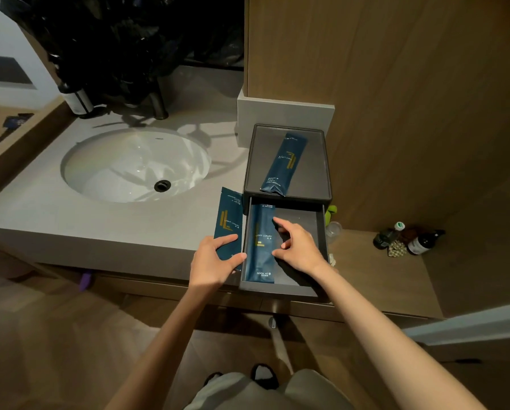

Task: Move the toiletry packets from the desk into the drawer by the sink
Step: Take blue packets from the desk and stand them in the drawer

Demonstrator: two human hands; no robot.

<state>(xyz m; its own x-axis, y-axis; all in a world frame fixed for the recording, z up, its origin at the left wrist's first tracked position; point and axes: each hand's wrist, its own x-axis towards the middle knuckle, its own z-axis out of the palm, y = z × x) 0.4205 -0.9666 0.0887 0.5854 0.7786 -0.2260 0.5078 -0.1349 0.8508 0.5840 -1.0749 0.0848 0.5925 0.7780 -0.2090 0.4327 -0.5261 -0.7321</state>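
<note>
A dark drawer [319,232] stands pulled out from a small black box on the vanity, right of the sink. A blue dental kit packet [259,247] lies lengthwise along the drawer's left side. My right hand [295,247] hovers over the drawer with loosely bent fingers touching that packet. On the counter just left of the drawer, my left hand [215,261] holds a second blue packet [228,223], with the forefinger lying across it and the thumb at its near edge. A third blue packet [286,161] rests on the box's top tray [256,161].
The white oval sink [135,164] is set in the grey counter [70,220] at the left. A dark faucet and a bottle stand behind the sink. Bottles [407,238] sit on a lower wooden shelf to the right. A wooden wall rises behind the box.
</note>
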